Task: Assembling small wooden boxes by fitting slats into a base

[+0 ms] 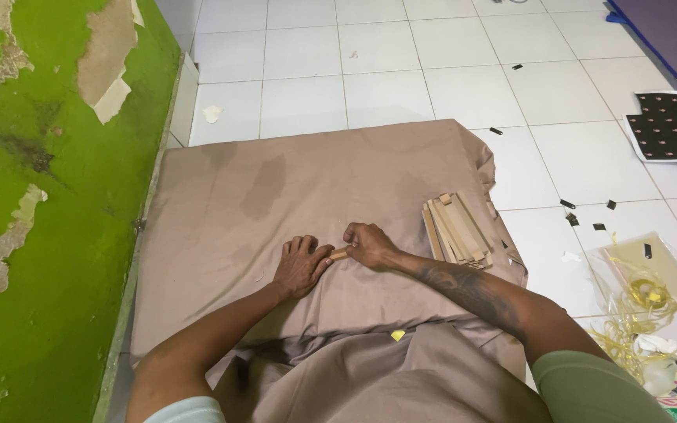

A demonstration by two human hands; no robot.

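Note:
A taupe cloth (307,180) lies spread over the white tiled floor. My left hand (301,265) rests on it, palm down, fingers curled, fingertips touching a small tan strip (340,254). My right hand (368,244) is closed on the other end of that strip, pressing it against the cloth. To the right of my right hand, a stack of tan flat strips (457,229) lies near the cloth's right edge.
A green wall with peeling paint (48,196) runs along the left. Small black scraps (569,205) dot the tiles at right. A clear plastic bag with yellow ribbon (642,290) lies at lower right, a dark patterned sheet (674,125) at upper right.

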